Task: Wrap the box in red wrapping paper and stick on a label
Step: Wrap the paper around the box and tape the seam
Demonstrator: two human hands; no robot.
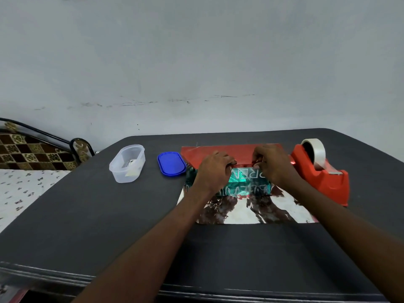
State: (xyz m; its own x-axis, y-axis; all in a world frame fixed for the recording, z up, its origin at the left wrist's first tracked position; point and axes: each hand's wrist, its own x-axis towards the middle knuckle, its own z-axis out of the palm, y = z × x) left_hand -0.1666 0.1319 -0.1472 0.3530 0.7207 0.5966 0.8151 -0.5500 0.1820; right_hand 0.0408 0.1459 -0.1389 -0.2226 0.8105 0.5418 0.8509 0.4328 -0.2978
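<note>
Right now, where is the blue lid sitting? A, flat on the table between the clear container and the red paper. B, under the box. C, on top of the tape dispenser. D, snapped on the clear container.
A: the blue lid lies flat on the table, with the clear container to its left and the red wrapping paper to its right.
</note>
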